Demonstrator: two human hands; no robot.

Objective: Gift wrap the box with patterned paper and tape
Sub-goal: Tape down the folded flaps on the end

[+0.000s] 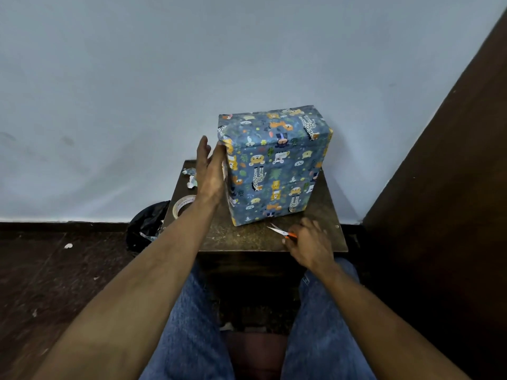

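A tall box (271, 171) covered in blue paper with animal prints stands upright on a small dark table (247, 237). My left hand (210, 171) lies flat, fingers straight, against the box's left side. My right hand (310, 242) rests at the table's front right, fingers curled round the orange handles of small scissors (282, 233), whose blades point left towards the box's base. A roll of clear tape (182, 205) lies at the table's left edge, partly hidden by my left forearm.
Crumpled paper scraps (192, 178) lie at the table's back left. A black bag (148, 223) with scraps sits on the floor left of the table. A pale wall stands behind, a dark wooden panel (452, 174) to the right. My knees are under the table's front.
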